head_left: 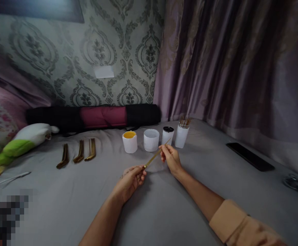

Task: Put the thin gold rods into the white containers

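Observation:
A thin golden stick [156,155] is held between both hands over the grey bedsheet [164,212]. My left hand [131,179] pinches its lower end. My right hand [170,158] pinches it near the upper end, fingers closed. Just beyond stand a white cup with yellow liquid [129,141], an empty white cup [151,139], a white jar with a black lid [168,135] and a white holder of thin sticks [182,134].
Three small bundles of golden-brown sticks [79,152] lie at the left. A black and maroon roll [94,116] lies along the wall. A plush toy [23,143] is far left, a dark phone [250,156] at the right, curtains behind.

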Demonstrator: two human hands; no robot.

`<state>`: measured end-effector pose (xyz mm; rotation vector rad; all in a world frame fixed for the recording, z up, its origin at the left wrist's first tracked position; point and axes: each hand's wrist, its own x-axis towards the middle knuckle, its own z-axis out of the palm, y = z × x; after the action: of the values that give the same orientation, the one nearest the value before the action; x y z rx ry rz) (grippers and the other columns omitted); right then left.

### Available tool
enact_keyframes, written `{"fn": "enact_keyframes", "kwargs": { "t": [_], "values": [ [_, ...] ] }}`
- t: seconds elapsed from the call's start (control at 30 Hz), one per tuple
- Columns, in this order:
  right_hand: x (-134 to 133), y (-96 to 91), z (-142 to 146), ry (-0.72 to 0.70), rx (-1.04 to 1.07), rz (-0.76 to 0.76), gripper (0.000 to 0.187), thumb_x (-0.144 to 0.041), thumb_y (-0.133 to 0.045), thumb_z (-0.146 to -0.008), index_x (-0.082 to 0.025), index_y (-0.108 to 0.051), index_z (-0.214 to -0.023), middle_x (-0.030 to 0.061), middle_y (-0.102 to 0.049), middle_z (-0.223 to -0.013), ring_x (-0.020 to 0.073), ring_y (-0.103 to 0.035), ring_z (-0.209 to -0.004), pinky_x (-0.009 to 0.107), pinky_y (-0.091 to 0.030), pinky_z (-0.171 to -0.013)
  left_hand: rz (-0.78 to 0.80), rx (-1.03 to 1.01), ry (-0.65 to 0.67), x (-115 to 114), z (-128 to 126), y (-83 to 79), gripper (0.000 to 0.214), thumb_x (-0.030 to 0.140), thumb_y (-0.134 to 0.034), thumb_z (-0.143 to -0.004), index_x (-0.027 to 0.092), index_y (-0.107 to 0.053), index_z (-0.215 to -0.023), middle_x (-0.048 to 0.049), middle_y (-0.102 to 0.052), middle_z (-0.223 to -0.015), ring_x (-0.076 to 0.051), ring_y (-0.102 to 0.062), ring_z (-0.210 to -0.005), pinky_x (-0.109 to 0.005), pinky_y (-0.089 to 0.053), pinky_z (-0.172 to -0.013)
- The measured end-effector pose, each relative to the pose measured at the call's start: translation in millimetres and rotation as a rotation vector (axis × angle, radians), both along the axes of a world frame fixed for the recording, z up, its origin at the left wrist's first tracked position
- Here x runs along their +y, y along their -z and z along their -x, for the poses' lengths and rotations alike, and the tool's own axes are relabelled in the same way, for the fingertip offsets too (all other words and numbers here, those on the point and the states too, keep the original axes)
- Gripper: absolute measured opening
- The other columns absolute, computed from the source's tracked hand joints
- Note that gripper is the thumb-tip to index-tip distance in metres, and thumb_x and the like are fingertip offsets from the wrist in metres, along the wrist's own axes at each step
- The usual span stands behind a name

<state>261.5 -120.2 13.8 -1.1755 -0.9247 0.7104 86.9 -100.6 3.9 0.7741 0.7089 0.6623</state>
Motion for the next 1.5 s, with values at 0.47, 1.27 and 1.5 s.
{"fn": "enact_keyframes", "kwargs": {
  "t": [0.47,1.27,1.5],
  "values": [
    [4,-1.3,-15,0.110,0.074,-0.118,0.031,-0.045,-0.046,-0.076,-0.017,-0.056,-0.079,-0.0029,-0.048,-0.055,0.0058,-0.043,-0.042,0.018,-0.032,-0.036,-0.003,0.004,-0.004,1,0,-0.7,0.014,0.017,-0.057,-0.071,0.008,-0.056,-0.081,-0.0032,-0.056,-0.063,-0.005,-0.048,-0.048,-0.016,-0.035,-0.043],
    [6,-5.3,-23,0.168,0.173,-0.121,0.025,-0.041,-0.052,-0.072,-0.016,-0.056,-0.075,-0.0041,-0.049,-0.053,0.0055,-0.043,-0.039,0.018,-0.033,-0.035,0.030,-0.022,-0.026,3,3,0.8,0.015,0.016,-0.055,-0.073,0.008,-0.056,-0.085,-0.0043,-0.056,-0.068,-0.006,-0.050,-0.052,-0.016,-0.039,-0.047],
    [4,-8.4,-22,0.168,0.170,-0.108,0.026,-0.042,-0.054,-0.070,-0.016,-0.056,-0.073,-0.0033,-0.050,-0.054,0.0057,-0.043,-0.040,0.019,-0.033,-0.035,0.038,-0.020,-0.027,3,4,-2.8,0.011,0.015,-0.054,-0.074,0.009,-0.055,-0.083,-0.0034,-0.056,-0.065,-0.006,-0.049,-0.050,-0.017,-0.039,-0.046]
  ]
}}
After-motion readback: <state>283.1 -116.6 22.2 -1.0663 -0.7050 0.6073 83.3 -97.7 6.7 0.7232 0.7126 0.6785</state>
